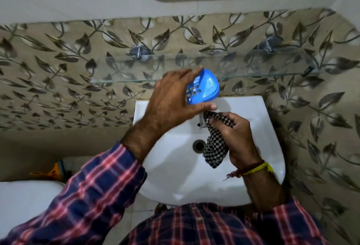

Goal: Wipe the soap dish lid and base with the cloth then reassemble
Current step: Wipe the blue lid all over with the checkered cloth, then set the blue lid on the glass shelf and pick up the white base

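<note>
Soap dish [202,89], glossy blue perforated plastic, sits clasped between the left hand's [171,96] curled fingers and thumb; the right hand [236,137] clutches a bunched checkered cloth [215,147].

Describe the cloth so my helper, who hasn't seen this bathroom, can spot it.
Find the white washbasin below the glass shelf. Over its bowl, beside the drain, the right hand grips the cloth. It alone is black-and-white checked, hanging limp.
</note>
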Action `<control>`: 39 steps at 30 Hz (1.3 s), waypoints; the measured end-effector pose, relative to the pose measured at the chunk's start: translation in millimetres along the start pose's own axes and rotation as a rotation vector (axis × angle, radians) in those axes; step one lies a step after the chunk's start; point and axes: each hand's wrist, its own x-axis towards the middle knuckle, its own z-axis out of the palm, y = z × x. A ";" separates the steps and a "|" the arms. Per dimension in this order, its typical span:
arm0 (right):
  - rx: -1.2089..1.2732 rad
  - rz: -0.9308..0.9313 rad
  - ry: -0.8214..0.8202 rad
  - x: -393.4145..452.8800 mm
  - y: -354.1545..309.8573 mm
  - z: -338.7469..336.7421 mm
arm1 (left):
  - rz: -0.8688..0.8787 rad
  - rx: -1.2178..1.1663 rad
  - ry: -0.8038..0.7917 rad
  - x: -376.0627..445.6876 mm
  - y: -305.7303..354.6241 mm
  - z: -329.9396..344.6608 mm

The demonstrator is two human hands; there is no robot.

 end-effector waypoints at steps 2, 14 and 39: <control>0.014 0.018 0.010 2.1 1.5 1.9 | 0.034 0.020 0.003 25.2 -7.4 -10.2; 0.054 -0.008 0.070 29.4 -13.3 25.4 | 0.194 0.146 -0.064 91.8 -43.5 8.8; -0.046 0.064 0.099 15.4 27.4 32.0 | -0.882 -0.561 0.400 -47.2 -154.1 137.5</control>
